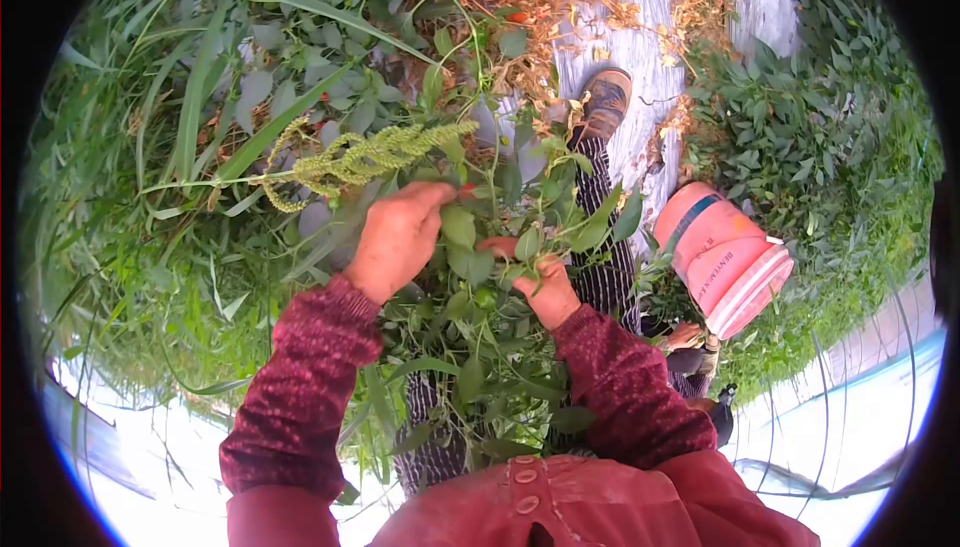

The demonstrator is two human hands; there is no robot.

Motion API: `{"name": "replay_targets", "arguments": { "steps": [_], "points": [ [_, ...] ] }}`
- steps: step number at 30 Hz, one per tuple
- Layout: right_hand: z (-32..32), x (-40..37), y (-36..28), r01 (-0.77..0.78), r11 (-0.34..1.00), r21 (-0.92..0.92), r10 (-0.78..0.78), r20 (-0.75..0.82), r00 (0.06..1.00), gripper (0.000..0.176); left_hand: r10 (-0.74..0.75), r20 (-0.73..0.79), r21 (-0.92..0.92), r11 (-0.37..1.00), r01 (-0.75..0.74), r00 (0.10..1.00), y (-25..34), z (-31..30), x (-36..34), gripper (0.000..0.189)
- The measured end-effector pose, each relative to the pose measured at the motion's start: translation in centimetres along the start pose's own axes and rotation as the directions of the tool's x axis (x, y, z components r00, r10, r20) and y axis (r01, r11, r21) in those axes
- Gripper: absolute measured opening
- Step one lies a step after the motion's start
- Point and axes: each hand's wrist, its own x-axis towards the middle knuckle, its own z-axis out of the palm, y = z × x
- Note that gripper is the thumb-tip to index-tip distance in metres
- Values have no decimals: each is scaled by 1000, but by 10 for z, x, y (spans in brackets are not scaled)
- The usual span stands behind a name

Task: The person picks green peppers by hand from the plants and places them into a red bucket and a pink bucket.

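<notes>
Leafy green plant stems (470, 332) stand between my two hands, in front of my body. My left hand (400, 232) has its fingers curled together, with a small red fruit (467, 190), which looks like a pepper, at its fingertips. Lower and to the right, my right hand (547, 290) is closed among the leaves, thumb and finger around a thin stem. A small green fruit (486, 298) hangs just left of that hand. Leaves hide part of the right fingers. Above my left hand a pale green seed head (370, 154) leans across.
A pink bucket (715, 252) lies tilted at the right among plants, a person's hand (684, 335) near it. A whitish ground sheet (625, 37) with dry leaves runs ahead, my shoe (606, 97) on it. Tall grass (205, 97) grows at left.
</notes>
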Motion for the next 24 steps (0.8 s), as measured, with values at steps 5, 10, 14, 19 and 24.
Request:
{"name": "replay_targets", "arguments": {
  "steps": [5,10,14,19,24],
  "points": [
    [-5,9,-15,-157,961,230,204,-196,959,29,309,137,498,800,-335,941,22,13,36,21],
    [-10,27,-25,-157,678,718,326,-102,940,32,30,-96,-142,989,-43,995,29,4,47,14],
    [-8,34,-27,-112,645,756,269,-88,959,35,120,252,-45,993,-112,960,46,-10,15,25],
    [-10,25,-26,77,983,164,-55,-136,989,40,-30,244,190,982,-17,969,39,6,-25,41],
    [-18,33,-6,36,953,300,11,-154,988,45,-58,106,214,976,34,993,26,26,-31,40]
  ]
}}
